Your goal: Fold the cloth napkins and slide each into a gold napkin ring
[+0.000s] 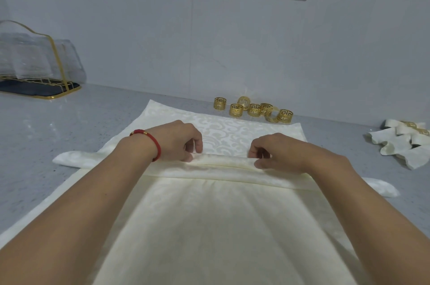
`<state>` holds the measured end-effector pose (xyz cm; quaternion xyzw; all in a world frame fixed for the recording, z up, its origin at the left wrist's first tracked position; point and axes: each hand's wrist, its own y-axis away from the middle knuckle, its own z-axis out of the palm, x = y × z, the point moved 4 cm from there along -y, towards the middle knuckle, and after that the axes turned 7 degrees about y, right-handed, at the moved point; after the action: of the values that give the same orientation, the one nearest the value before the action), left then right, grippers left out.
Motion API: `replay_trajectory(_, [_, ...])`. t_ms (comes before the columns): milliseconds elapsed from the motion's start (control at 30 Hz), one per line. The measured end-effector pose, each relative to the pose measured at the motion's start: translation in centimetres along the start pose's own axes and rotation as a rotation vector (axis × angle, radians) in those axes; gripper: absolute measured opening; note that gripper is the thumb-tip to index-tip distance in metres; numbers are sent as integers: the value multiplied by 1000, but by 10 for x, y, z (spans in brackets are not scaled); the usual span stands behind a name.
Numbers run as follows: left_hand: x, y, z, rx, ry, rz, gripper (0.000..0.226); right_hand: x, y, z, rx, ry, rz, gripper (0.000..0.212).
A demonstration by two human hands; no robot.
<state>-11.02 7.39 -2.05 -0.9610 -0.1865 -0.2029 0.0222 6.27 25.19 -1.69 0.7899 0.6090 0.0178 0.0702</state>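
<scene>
napkin (221,168) rolled, long axis left-right; left hand (179,140) and right hand (277,152) both pinch roll.

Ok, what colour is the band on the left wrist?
Red, with a small gold bead: the bracelet shows clearly in the head view.

We note the cream napkin (209,226) runs off the lower edge, its near hem unseen. Both forearms cover parts of the rolled fold (221,163). The finished napkins (404,142) are cut by the right edge; the glass rack (35,61) by the left, contents blurred.
</scene>
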Motion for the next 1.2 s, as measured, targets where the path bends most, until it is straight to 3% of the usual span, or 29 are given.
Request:
replay_trajectory(200, [10,0,-2,95,-49,79,22,-7,4,-6,139,125,47,17])
replay_trajectory(400, [8,8,1,-97,40,19,17,-1,8,-5,-52,13,66,16])
replay_trajectory(600, [8,10,-2,-95,129,44,14,-1,8,-11,19,-30,59,7])
replay_trajectory(767, [12,8,1,-112,45,8,22,-9,10,-4,0,48,71,9])
replay_trajectory(933, [25,11,4,-104,-53,13,21,-25,18,5,77,331,114,6])
replay_trajectory(1067, [41,26,12,-70,-212,24,16,-32,44,17,150,430,88,22])
replay_trajectory(1200, [49,56,39,157,-406,119,43,-36,78,47,148,467,6,60])
